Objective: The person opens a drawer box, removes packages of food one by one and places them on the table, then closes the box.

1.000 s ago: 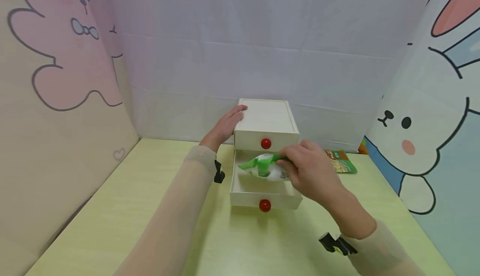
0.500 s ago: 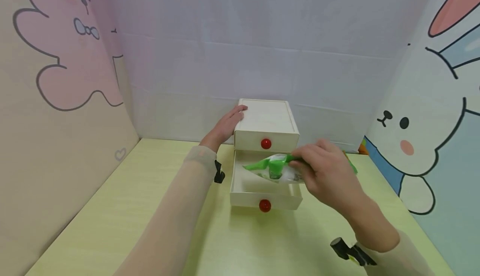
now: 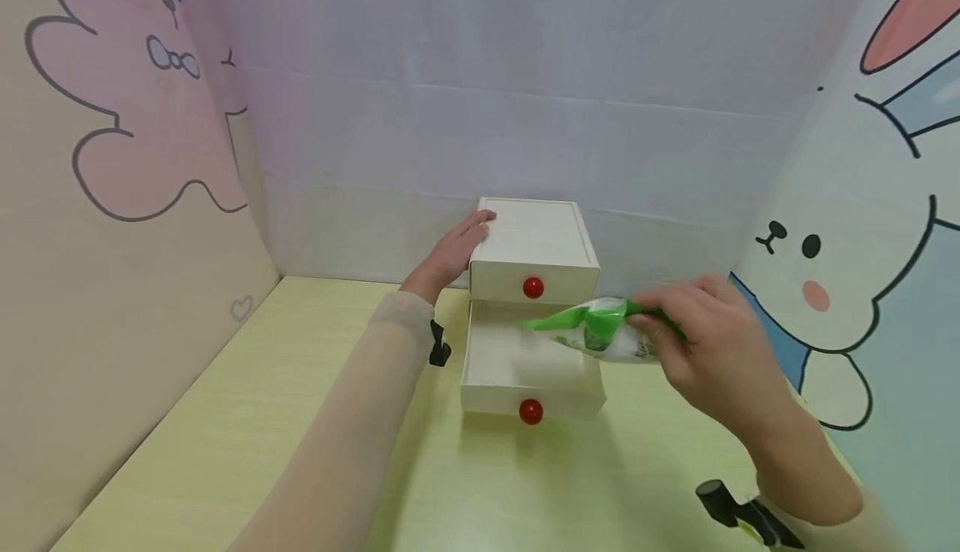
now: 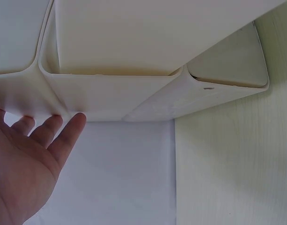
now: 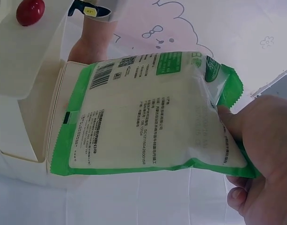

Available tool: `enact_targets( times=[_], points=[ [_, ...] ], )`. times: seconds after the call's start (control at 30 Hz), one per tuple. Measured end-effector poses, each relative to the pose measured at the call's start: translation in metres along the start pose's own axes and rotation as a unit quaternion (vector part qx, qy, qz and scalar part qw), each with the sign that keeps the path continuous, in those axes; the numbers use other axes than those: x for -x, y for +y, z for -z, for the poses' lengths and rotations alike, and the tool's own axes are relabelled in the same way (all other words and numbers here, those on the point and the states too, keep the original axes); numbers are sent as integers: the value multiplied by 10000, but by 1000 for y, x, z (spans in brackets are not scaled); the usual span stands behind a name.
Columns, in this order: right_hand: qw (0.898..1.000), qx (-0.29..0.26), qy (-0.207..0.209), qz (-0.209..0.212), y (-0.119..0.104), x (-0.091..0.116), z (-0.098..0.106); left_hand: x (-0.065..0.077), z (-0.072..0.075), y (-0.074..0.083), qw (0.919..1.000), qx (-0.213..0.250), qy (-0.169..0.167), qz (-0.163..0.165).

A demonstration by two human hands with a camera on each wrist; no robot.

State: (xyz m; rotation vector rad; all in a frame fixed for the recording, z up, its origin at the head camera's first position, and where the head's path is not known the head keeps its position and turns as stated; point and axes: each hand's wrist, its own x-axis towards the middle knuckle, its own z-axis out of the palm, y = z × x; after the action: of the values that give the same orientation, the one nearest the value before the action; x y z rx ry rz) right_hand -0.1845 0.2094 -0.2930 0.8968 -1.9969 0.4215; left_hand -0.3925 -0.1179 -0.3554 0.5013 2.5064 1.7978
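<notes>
We see the right hand (image 3: 723, 360) at four o'clock, its fingers pinching one end of a green-and-white packet (image 5: 134, 117), whose smallest print we cannot read. Pointing toward nine o'clock, it hides the right rear of the pulled-out lower drawer (image 3: 491, 400). Beyond, the left hand (image 3: 452, 250), cut off in its wrist view, rests straight-fingered at the cabinet's (image 3: 536, 235) nine o'clock.

Pale yellowish tabletop (image 3: 510, 485), creased whitish backdrop (image 3: 480, 93), cartoon-printed walls (image 3: 135, 152) either side.
</notes>
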Motion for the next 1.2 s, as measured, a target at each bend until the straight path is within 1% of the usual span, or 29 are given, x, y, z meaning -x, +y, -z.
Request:
enact_targets(
  times=[0.13,0.3,0.47,0.57,0.7,0.8,1.03,1.2],
  points=[
    [9996,9,178,-196,5,2,8,-1,0,0,10000,-28,-4,-8],
    [9987,199,241,-404,13,8,20,-2,-1,-1,10000,-82,-9,56],
    [9974,292,367,-541,26,16,27,-2,-2,0,9999,-122,6,115],
    [9969,385,308,-606,35,22,31,-3,-2,1,9998,-129,4,127],
    [9947,667,85,-779,45,29,35,-3,-1,1,9998,-138,7,130],
    [9931,745,-14,-906,53,34,34,-3,-2,1,9998,-117,7,136],
    [9945,557,-42,-885,72,47,21,-2,-1,0,9998,-122,-6,126],
    [9886,689,-447,-1261,79,56,11,0,-1,1,9999,-73,-28,137]
  ],
)
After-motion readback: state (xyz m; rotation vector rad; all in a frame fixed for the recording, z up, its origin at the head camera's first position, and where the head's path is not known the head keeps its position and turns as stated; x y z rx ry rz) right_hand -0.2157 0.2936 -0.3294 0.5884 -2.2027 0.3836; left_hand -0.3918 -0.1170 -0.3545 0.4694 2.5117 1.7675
